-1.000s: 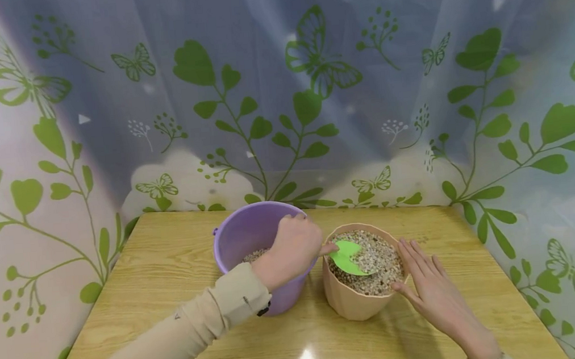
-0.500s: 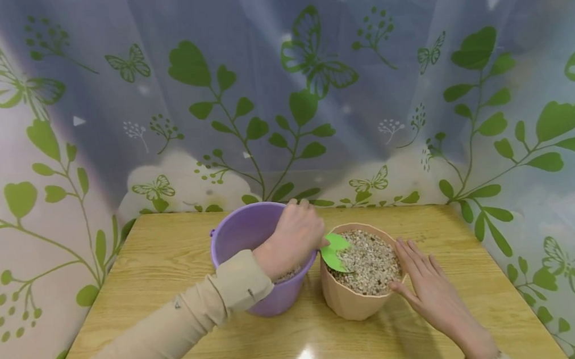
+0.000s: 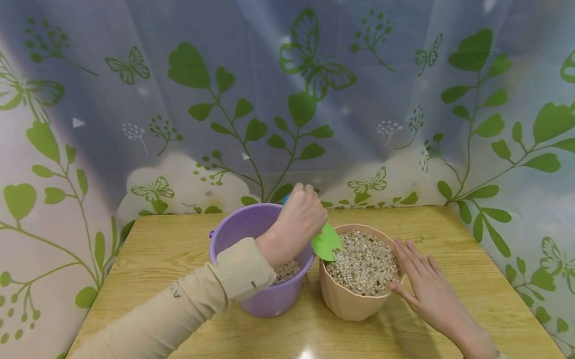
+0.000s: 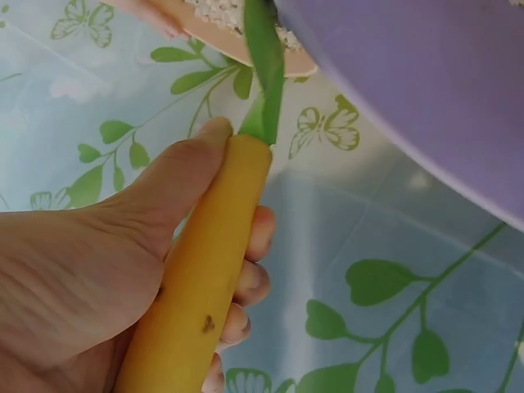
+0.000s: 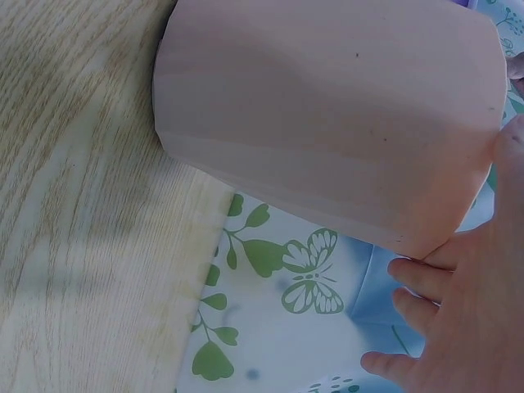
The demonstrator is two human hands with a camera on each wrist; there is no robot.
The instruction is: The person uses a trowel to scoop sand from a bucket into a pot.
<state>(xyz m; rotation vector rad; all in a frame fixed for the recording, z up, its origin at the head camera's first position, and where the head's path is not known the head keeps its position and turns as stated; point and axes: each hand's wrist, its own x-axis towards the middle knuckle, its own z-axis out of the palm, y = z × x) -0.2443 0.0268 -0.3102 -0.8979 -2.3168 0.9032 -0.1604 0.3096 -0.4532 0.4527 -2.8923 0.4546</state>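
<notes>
My left hand (image 3: 294, 224) grips a garden trowel by its yellow handle (image 4: 201, 270), thumb laid along the handle near the blade. The green trowel blade (image 3: 326, 243) overlaps the left rim of a peach flowerpot (image 3: 352, 305), close over the pale gravel (image 3: 369, 266) that fills it nearly to the top. My right hand (image 3: 439, 297) rests with straight, spread fingers against the pot's right side at the rim. In the right wrist view its thumb and fingers lie along the pot wall (image 5: 327, 106).
A purple bucket (image 3: 270, 303) stands just left of the pot, with some gravel (image 3: 286, 272) low inside it; my left forearm crosses over its front rim. Both stand on a wooden table (image 3: 189, 348). A leaf-and-butterfly printed curtain (image 3: 239, 92) closes off the back and sides.
The left hand has drawn the trowel leftward and up from over the gravel to the pot's left rim. The right hand has stayed at the pot's side.
</notes>
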